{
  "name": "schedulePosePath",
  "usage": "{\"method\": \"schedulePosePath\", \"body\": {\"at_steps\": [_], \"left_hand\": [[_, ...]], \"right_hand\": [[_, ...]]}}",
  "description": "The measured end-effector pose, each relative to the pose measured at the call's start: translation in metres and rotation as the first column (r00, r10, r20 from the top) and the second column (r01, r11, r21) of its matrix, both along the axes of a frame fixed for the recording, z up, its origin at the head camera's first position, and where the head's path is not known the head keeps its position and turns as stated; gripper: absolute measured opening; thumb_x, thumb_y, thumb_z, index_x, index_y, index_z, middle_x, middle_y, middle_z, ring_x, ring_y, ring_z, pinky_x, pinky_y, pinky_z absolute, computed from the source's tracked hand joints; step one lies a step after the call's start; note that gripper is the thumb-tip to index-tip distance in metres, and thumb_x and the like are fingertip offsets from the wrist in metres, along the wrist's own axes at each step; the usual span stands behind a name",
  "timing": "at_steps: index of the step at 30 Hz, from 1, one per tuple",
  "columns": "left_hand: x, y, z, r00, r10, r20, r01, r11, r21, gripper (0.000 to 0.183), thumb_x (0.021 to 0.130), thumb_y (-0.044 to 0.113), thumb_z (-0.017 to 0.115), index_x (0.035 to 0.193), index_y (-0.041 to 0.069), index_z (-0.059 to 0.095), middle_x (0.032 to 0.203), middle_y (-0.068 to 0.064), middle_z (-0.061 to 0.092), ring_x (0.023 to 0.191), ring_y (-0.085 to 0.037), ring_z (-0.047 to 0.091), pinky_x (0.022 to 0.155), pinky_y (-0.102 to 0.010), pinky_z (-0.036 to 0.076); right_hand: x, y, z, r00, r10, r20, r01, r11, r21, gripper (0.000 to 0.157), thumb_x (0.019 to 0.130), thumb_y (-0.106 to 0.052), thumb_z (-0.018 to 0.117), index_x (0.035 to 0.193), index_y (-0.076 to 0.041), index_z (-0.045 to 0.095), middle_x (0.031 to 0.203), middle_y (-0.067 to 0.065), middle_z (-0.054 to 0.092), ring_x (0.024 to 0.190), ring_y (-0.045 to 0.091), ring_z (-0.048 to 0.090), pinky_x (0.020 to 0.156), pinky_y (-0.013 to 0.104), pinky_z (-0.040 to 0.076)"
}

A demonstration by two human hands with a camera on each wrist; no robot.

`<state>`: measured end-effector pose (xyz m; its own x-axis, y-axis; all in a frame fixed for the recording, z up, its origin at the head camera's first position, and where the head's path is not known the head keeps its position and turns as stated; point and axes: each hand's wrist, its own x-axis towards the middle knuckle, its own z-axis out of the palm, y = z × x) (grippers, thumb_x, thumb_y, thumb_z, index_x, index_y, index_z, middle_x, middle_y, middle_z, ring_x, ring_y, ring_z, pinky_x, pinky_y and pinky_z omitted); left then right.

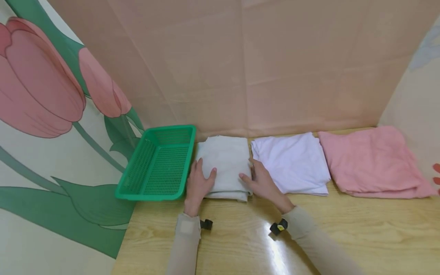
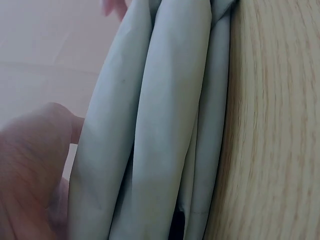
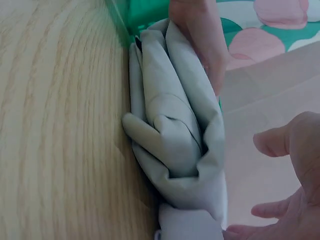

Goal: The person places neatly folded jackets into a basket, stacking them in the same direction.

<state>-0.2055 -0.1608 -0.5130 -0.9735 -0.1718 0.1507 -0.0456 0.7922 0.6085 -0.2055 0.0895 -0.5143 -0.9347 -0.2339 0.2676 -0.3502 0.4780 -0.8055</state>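
A pale grey-green folded cloth [image 1: 227, 164] lies on the table between my two hands. My left hand [image 1: 200, 183] is at its left edge, thumb over the top and fingers along the side by the basket. On the opposite edge, my right hand [image 1: 262, 185] is spread, its thumb over the cloth and its fingers by the side. The right wrist view shows that thumb apart from the fabric [image 3: 170, 115]; contact of the other fingertips is unclear. Stacked, rolled layers [image 2: 170, 100] show along the cloth's near side in the left wrist view.
A green perforated plastic basket [image 1: 185, 183] stands just left of the cloth. To the right lie a folded white cloth [image 1: 292, 164] and a folded pink cloth [image 1: 374, 164]. Behind the wooden table [image 1: 233, 236] hangs a beige-pink sheet [image 1: 268, 68].
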Motion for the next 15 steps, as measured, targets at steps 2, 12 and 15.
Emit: {"method": "schedulePosePath", "body": {"at_steps": [2, 12, 15], "left_hand": [[-0.001, -0.001, -0.001, 1.000, 0.013, 0.010, -0.013, 1.000, 0.022, 0.078, 0.093, 0.053, 0.061, 0.154, 0.009, 0.037, 0.155, -0.021, 0.036, 0.132, -0.042, 0.047, 0.106, -0.053, 0.042], [-0.001, -0.002, -0.002, 0.992, 0.059, 0.115, -0.064, 0.997, 0.041, 0.084, 0.091, 0.052, 0.063, 0.154, 0.006, 0.032, 0.149, -0.025, 0.041, 0.132, -0.042, 0.046, 0.106, -0.052, 0.041], [0.000, -0.001, -0.001, 0.987, 0.060, 0.148, -0.071, 0.995, 0.065, 0.086, 0.090, 0.053, 0.064, 0.155, 0.008, 0.031, 0.147, -0.027, 0.043, 0.130, -0.043, 0.048, 0.105, -0.054, 0.042]], "right_hand": [[-0.001, -0.003, -0.001, 0.998, -0.008, 0.060, 0.008, 1.000, 0.005, 0.078, 0.093, -0.032, 0.070, 0.149, 0.009, 0.034, 0.125, 0.028, 0.054, 0.099, 0.034, 0.055, 0.093, 0.049, 0.044], [-0.009, -0.016, -0.006, 0.960, -0.053, 0.274, 0.063, 0.998, -0.028, 0.086, 0.094, -0.035, 0.067, 0.155, 0.005, 0.021, 0.155, 0.030, 0.031, 0.144, 0.043, 0.030, 0.117, 0.054, 0.027], [-0.010, -0.018, -0.009, 0.954, -0.044, 0.297, 0.052, 0.998, -0.019, 0.087, 0.095, -0.036, 0.066, 0.157, 0.001, 0.017, 0.159, 0.028, 0.027, 0.145, 0.044, 0.028, 0.117, 0.056, 0.026]]}}
